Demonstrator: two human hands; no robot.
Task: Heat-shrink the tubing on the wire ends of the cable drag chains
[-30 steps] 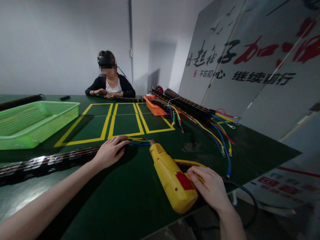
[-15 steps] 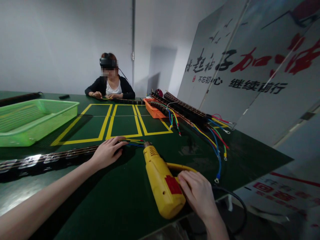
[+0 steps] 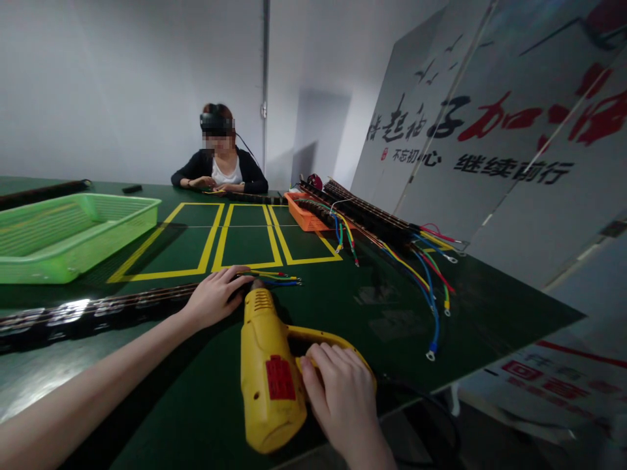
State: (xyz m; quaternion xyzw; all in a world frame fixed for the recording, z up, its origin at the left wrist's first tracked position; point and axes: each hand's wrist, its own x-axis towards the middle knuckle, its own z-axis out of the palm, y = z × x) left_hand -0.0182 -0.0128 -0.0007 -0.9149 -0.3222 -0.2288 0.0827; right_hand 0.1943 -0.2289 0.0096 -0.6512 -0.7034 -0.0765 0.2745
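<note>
The right hand has its fingers clamped on a yellow heat gun, whose nozzle is just beside the wires and the left hand. That hand lies over the end of a dark cable on the green surface; I cannot tell whether its fingers grip or merely rest. The wires stick out past them. Beyond the cable stands a green basket; a co-worker sits opposite.

Pale wall behind a dark green table
</note>
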